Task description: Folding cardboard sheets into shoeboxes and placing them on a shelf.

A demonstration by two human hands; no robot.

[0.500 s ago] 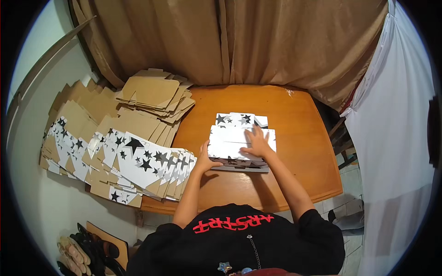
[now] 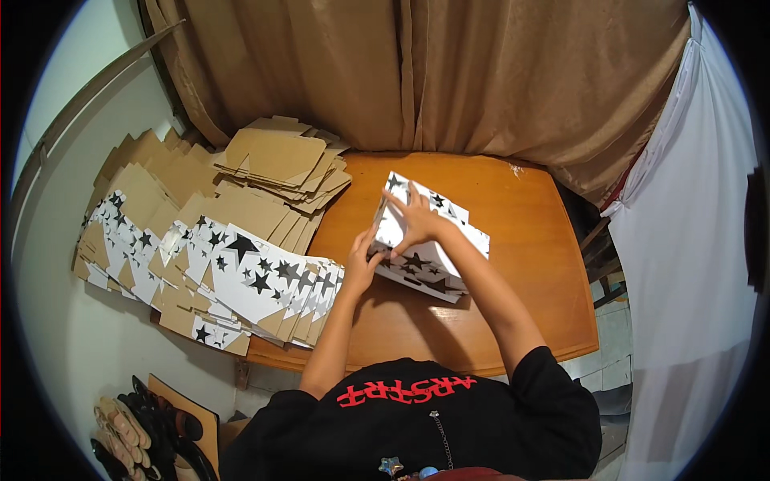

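Note:
A white cardboard box [image 2: 437,255] printed with black and grey stars sits turned at an angle on the wooden table, in front of me. Against its left near corner is my left hand [image 2: 362,260], thumb and fingers gripping the edge. My right hand [image 2: 415,222] reaches across the box's top to its left end. Its fingers are spread toward the far edge and its thumb lies on the near side, holding the box. My right hand and forearm cover part of the top.
Flat star-printed cardboard blanks [image 2: 261,272] fan out along the table's left side, beside my left forearm. Behind them lies a stack of plain brown cardboard pieces [image 2: 277,156]. Brown curtains [image 2: 481,80] hang at the table's far edge. Shoes [image 2: 132,433] are at the lower left.
The box has turned so its left end angles away from me. My right hand has shifted left from the top's middle to the left end. My left hand stays at the left near corner.

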